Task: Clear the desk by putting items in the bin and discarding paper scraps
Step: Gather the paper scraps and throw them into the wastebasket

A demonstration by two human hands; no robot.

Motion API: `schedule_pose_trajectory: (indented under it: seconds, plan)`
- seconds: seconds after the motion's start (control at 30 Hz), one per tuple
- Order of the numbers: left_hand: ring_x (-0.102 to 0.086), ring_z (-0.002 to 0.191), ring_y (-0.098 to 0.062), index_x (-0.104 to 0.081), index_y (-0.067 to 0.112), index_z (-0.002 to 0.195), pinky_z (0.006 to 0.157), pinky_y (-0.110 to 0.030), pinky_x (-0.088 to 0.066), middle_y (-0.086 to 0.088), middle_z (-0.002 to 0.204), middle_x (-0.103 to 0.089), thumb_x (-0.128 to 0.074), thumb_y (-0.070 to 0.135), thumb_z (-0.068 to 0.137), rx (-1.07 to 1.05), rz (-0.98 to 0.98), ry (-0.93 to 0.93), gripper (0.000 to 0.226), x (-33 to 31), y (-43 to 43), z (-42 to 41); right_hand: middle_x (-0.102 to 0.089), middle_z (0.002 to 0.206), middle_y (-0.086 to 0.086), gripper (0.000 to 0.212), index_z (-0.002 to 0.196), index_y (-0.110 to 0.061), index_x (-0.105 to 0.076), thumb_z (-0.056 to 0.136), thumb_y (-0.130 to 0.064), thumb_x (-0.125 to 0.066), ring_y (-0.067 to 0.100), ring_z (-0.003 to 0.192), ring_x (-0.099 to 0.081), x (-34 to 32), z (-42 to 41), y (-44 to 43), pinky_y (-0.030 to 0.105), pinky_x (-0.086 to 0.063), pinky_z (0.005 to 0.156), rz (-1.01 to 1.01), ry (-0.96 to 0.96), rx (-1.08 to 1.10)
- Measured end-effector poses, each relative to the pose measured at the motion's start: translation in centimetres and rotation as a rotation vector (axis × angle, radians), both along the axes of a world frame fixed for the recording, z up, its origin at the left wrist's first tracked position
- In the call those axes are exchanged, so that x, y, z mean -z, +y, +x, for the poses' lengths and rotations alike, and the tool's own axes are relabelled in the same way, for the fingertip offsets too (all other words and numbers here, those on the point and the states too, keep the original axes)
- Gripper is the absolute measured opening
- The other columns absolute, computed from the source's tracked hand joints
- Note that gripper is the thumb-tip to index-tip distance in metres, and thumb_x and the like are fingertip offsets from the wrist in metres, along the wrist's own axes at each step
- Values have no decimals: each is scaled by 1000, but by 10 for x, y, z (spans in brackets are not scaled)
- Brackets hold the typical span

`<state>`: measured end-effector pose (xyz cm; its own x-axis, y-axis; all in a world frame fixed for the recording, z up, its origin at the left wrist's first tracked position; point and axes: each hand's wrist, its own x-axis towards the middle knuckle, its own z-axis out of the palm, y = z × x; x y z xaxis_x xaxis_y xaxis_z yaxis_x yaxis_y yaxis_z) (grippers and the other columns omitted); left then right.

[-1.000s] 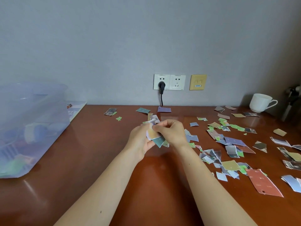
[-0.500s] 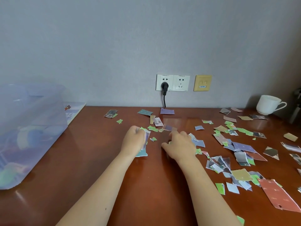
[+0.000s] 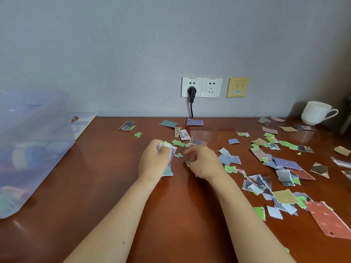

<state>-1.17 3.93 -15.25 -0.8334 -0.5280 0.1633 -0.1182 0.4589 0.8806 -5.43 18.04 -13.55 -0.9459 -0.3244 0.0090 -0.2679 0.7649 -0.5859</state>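
While our left grip (image 3: 153,160) is curled round a bundle of paper scraps (image 3: 169,151), their torn edges sticking out past the fingers toward the wall (image 3: 133,54), our right grip (image 3: 205,164) hangs just beside it with fingers loosely bent and nothing seen between them. Both are low over the middle of the brown counter (image 3: 171,215), the two close together but not touching. A teal scrap (image 3: 167,172) pokes out from under the left grip; whether it belongs to the bundle or lies on the wood we cannot tell. A small green scrap (image 3: 188,163) lies on the counter right at the edge of the right grip, and a few more green bits (image 3: 178,143) sit just beyond both grips. Most of the loose scraps (image 3: 284,164) are spread over the right half of the counter, overlapping in heaps, with a big red card (image 3: 328,219) nearest us at the right edge. Toward the wall lie a purple piece (image 3: 195,122) under the cable (image 3: 191,109) and a teal piece (image 3: 168,123) next to it. The clear plastic bin (image 3: 34,149) stands at the far left, well apart from the scraps, with blurred coloured things inside it. A printed booklet (image 3: 83,122) lies behind the bin against the wall. A white cup (image 3: 315,112) stands at the back right, and a black plug (image 3: 191,91) sits in the left of two wall sockets (image 3: 211,87)
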Motion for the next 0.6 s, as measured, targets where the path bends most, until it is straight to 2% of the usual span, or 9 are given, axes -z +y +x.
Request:
schedule_pose_trajectory:
  seconds: [0.07,0.13,0.23,0.3,0.4,0.47,0.53,0.6]
  plan:
    - [-54,74,-11,-57,18,96,55,-24,-38,5,83,-55,-45,17,91,-3,29,48,13,1,-5,0,-59,85,-8,40,116,-24,-66,83,-3,-62,16,86,-59,3,-2,2,27,-51,74,-49,22,9]
    - [-53,73,-12,-57,16,92,55,-24,-37,5,81,-54,-46,15,90,-10,58,69,11,1,-9,0,-62,84,-7,34,110,-22,-68,82,-2,-66,14,81,-60,6,-2,3,24,-51,69,-166,55,46]
    - [-52,72,-20,-55,12,84,56,-26,-39,-2,78,-54,-46,11,89,-10,174,81,11,1,-11,-1,-65,72,-5,24,90,-20,-69,78,0,-75,14,68,-61,4,5,-6,32,-56,71,-679,-14,110]
    - [-63,79,-28,-59,10,92,63,-32,-51,-11,87,-63,-46,10,90,27,350,45,14,-3,-7,-1,-67,68,-3,26,83,-20,-69,75,5,-76,15,67,-62,0,13,-17,34,-56,73,-924,-66,123]
    - [-69,77,-25,-63,9,102,63,-35,-60,-13,90,-70,-48,7,91,145,637,-41,19,-11,1,4,-70,73,2,25,80,-18,-71,75,6,-76,13,67,-64,3,24,-31,29,-57,71,-1013,-58,154]
    - [-71,78,-28,-65,8,104,66,-39,-60,-17,91,-72,-46,9,91,209,695,-118,23,-15,3,3,-72,74,2,23,79,-18,-71,75,4,-76,13,67,-67,7,28,-34,29,-58,70,-1039,-79,193]
    - [-70,83,-31,-67,6,103,77,-45,-59,-19,96,-72,-43,14,91,235,734,-182,28,-17,3,2,-73,74,0,21,77,-19,-72,75,2,-77,11,66,-68,11,28,-34,26,-57,67,-1015,-75,235]
    - [-69,82,-29,-66,9,101,82,-46,-58,-15,92,-72,-45,18,92,278,711,-204,24,-16,0,2,-72,73,-1,18,75,-19,-71,78,-2,-76,8,64,-67,14,27,-33,23,-55,64,-968,-17,240]
